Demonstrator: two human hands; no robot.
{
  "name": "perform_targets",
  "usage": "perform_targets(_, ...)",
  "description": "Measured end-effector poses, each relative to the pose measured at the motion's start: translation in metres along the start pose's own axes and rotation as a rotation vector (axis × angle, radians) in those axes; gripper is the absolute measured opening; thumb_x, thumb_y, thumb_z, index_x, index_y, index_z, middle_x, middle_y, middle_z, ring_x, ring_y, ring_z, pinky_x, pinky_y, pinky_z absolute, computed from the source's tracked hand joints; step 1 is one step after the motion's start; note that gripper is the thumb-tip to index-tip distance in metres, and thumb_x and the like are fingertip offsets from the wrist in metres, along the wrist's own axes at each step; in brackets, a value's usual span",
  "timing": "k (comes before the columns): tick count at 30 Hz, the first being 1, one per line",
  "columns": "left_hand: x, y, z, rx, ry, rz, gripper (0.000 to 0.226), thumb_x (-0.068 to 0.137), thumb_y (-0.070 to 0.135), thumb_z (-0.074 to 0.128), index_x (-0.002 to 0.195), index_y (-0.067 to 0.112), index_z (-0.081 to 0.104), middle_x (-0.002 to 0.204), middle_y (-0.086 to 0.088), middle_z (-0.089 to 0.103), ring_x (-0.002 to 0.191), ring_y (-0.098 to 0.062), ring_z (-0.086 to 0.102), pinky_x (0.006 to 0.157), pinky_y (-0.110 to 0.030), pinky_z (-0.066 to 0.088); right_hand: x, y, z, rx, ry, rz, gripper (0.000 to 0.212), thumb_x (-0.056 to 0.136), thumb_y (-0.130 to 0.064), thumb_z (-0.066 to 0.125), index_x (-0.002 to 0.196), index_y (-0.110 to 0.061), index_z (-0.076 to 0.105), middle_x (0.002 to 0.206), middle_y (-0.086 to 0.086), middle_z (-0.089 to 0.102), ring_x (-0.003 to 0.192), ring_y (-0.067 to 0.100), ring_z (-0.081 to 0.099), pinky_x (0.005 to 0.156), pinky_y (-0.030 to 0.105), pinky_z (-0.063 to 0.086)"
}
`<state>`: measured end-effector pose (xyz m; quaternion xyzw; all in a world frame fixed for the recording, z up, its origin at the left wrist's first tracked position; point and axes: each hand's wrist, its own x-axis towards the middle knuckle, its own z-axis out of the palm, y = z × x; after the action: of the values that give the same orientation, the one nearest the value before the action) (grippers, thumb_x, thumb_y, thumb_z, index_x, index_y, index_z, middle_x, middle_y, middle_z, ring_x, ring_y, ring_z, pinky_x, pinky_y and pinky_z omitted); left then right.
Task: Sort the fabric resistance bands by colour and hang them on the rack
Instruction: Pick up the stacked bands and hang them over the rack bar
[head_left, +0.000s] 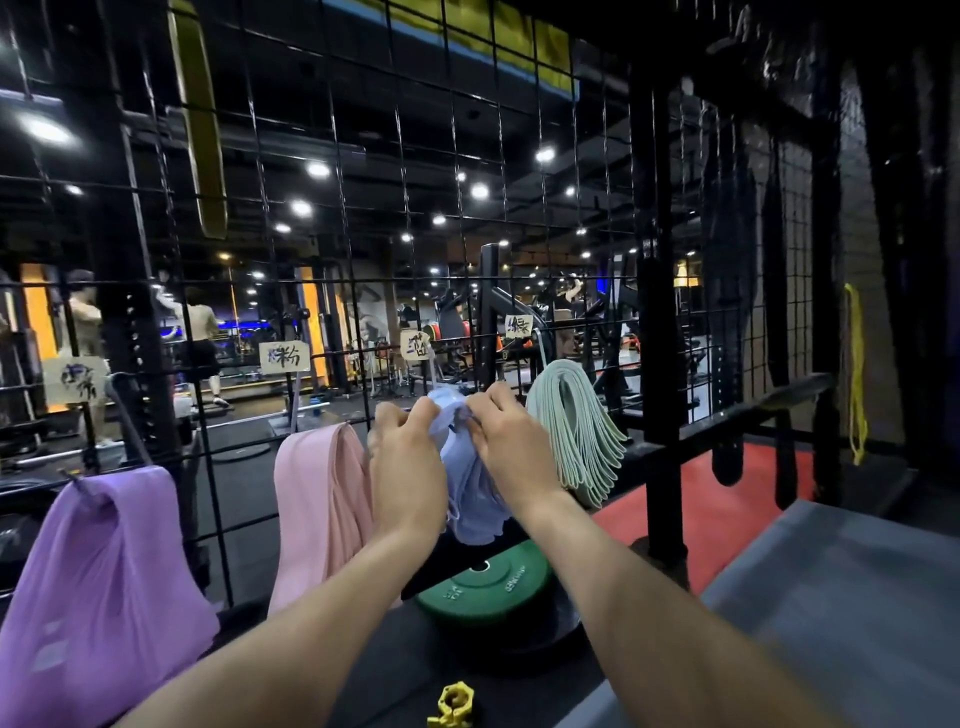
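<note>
Pinching the top of the blue bands (472, 499) between the pink bands (322, 499) and green bands (576, 431), both hands, left (405, 467) and right (511, 441), seem mid-hanging; next likely calls for seating them on the rack (332, 249) hook.

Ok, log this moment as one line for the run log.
step: hanging blue bands on rack | left hand: grips blue bands | right hand: pinches blue bands | hung: purple bands, pink bands, green bands
</note>
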<state>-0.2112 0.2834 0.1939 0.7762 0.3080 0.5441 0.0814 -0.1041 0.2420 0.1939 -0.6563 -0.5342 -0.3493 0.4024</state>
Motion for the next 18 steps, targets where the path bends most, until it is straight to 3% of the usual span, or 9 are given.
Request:
perform_targets(4, -0.007, 0.004, 0.002, -0.099, 0.025, -0.09, 0.028, 0.087, -0.003, 0.048, 0.103, 0.018, 0.058, 0.1, -0.002, 0.038, 0.088, -0.032, 0.051, 0.067, -0.034, 0.04, -0.004, -0.006, -0.001, 0.006, -0.023, 0.069, 0.016, 0.096, -0.02, 0.05, 0.102, -0.009, 0.059, 0.104, 0.008, 0.053, 0.087, 0.028, 0.058, 0.059, 0.029, 0.035)
perform_targets(6, -0.008, 0.005, 0.002, -0.11, 0.005, -0.105, 0.031, 0.087, -0.003, 0.048, 0.108, 0.019, 0.057, 0.101, -0.001, 0.035, 0.088, -0.033, 0.052, 0.069, -0.034, 0.041, -0.003, -0.007, -0.004, 0.055, -0.048, 0.129, 0.018, 0.096, -0.022, 0.049, 0.108, -0.013, 0.058, 0.111, 0.005, 0.052, 0.091, 0.027, 0.058, 0.063, 0.03, 0.038)
perform_targets(10, -0.013, 0.005, 0.002, -0.144, -0.091, -0.111, 0.046, 0.084, 0.002, 0.057, 0.124, 0.022, 0.048, 0.116, -0.005, 0.041, 0.099, -0.03, 0.052, 0.081, -0.037, 0.044, -0.007, -0.004, -0.004, 0.247, -0.128, 0.265, 0.044, 0.089, -0.019, 0.058, 0.13, -0.019, 0.045, 0.127, 0.002, 0.052, 0.109, 0.027, 0.055, 0.086, 0.039, 0.047)
perform_targets(13, -0.022, 0.002, 0.002, -0.212, -0.144, -0.144, 0.058, 0.08, 0.0, 0.059, 0.132, 0.019, 0.041, 0.123, -0.007, 0.045, 0.107, -0.026, 0.05, 0.089, -0.031, 0.04, -0.019, -0.002, -0.002, 0.297, -0.233, 0.409, 0.059, 0.082, -0.017, 0.064, 0.132, -0.015, 0.031, 0.114, 0.006, 0.061, 0.1, 0.031, 0.059, 0.079, 0.04, 0.049)
perform_targets(15, -0.028, 0.0, 0.0, -0.229, -0.181, -0.149, 0.065, 0.08, -0.005, 0.054, 0.137, 0.02, 0.036, 0.127, -0.007, 0.045, 0.108, -0.023, 0.05, 0.086, -0.025, 0.038, -0.027, -0.001, 0.0, 0.296, -0.263, 0.463, 0.053, 0.082, -0.015, 0.064, 0.127, -0.013, 0.036, 0.107, 0.007, 0.064, 0.096, 0.03, 0.061, 0.077, 0.038, 0.05)
perform_targets(18, -0.03, 0.0, -0.003, -0.25, -0.207, -0.162, 0.066, 0.082, -0.008, 0.048, 0.14, 0.021, 0.036, 0.13, -0.003, 0.049, 0.107, -0.016, 0.05, 0.077, -0.015, 0.029, -0.033, 0.0, -0.004, 0.257, -0.273, 0.461, 0.023, 0.083, -0.011, 0.059, 0.104, -0.011, 0.051, 0.099, 0.008, 0.065, 0.092, 0.03, 0.061, 0.074, 0.036, 0.048)
